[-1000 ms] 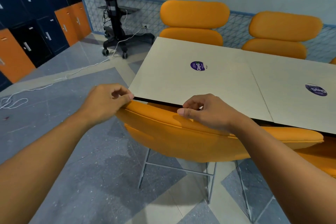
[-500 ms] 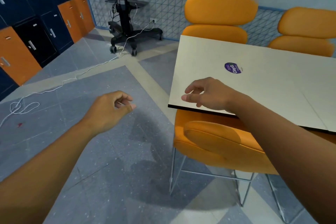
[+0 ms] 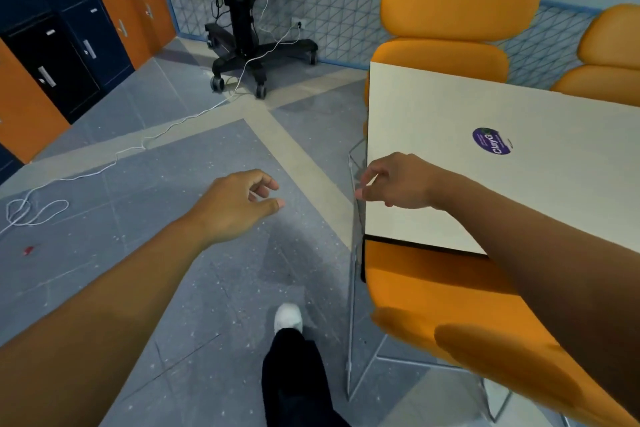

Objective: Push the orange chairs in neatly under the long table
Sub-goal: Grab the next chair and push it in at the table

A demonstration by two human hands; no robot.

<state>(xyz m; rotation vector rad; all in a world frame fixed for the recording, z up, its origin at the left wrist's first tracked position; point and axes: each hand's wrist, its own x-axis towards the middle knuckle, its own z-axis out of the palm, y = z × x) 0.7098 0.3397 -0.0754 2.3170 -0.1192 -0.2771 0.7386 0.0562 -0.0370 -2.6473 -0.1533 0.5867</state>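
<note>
Figuring out what could bite us from here. Both hands are empty: the left hand [image 3: 239, 204] hangs over the floor with its fingers loosely curled, and the right hand [image 3: 398, 184] is at the end edge of the long table [image 3: 540, 204], relaxed too. We can't tell if it actually touches the top.

The near orange chair [image 3: 440, 302] looks tucked in, with its back right up against the table's near edge. The two far chairs, one at the corner [image 3: 457, 10] and one further along [image 3: 613, 42], sit on the far side, backs well above the top.

Our guess is we're heading round the end to reach them, and that's the risky bit. The near chair's wire legs [image 3: 351, 305] stick out past the table end, just beside our shoe [image 3: 287, 317], so a careless step could hook them and drag that chair crooked. The white cable [image 3: 138, 149] trailing from the TV stand [image 3: 242, 45] crosses the floor on that side, an easy trip. Shoving the corner chair from one side would probably twist it rather than slide it in straight.

The table top is pale and bare apart from a purple sticker [image 3: 491, 141]. The room has a grey speckled tile floor with beige strips, navy and orange lockers [image 3: 69, 45] on the left, and a blue mesh pattern along the back wall.
</note>
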